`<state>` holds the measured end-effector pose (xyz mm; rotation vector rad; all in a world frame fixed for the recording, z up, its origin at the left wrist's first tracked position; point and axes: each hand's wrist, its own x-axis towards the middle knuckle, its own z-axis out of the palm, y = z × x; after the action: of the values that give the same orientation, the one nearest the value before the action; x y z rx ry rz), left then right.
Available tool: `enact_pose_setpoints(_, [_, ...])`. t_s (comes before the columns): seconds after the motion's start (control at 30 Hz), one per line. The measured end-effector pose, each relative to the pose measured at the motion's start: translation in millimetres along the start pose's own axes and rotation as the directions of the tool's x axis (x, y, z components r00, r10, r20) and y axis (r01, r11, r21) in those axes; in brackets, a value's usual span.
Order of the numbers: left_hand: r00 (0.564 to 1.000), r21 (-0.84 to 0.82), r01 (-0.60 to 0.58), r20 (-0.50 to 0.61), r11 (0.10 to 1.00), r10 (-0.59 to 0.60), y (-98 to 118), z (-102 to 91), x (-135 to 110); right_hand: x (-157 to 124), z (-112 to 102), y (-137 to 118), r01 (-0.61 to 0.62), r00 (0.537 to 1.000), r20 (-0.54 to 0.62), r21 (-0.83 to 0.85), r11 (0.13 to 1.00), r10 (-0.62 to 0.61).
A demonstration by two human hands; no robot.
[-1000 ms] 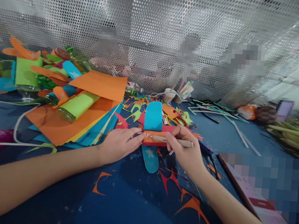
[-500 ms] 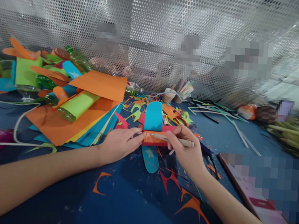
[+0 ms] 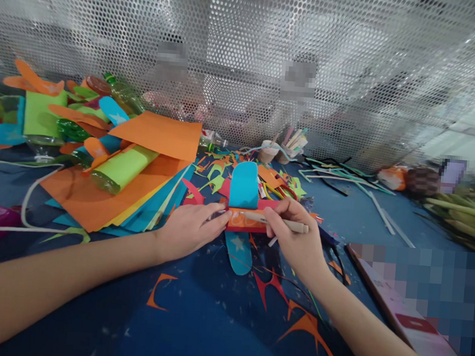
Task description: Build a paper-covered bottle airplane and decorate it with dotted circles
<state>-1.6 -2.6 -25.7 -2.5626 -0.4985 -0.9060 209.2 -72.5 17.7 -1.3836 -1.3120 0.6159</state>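
The right hand (image 3: 293, 234) pinches a pen (image 3: 295, 226) over the orange band (image 3: 239, 223) of a paper plane (image 3: 245, 184), while the left hand (image 3: 188, 229) holds the plane's left end, fingers together. More white marks show along the band than a second ago, so the marking is advancing. Bare surface (image 3: 159, 342) in front leaves room, bounded by scraps (image 3: 310, 322) rightward and stacked paper (image 3: 154, 131) leftward.

One red craft (image 3: 237, 222) bears two blue flaps (image 3: 245, 185); two hands (image 3: 194, 229) and one pen (image 3: 254, 218) at it, two cups (image 3: 268, 152) beyond it.
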Motion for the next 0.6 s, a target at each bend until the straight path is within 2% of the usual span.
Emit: enact_pose_setpoints(0.6, [1.0, 0.005, 0.003, -0.007, 1.0, -0.003, 0.6, 0.0, -0.1, -0.7, -2.8, -3.6, 0.002, 1.0, -0.012, -0.028, 1.0, -0.002])
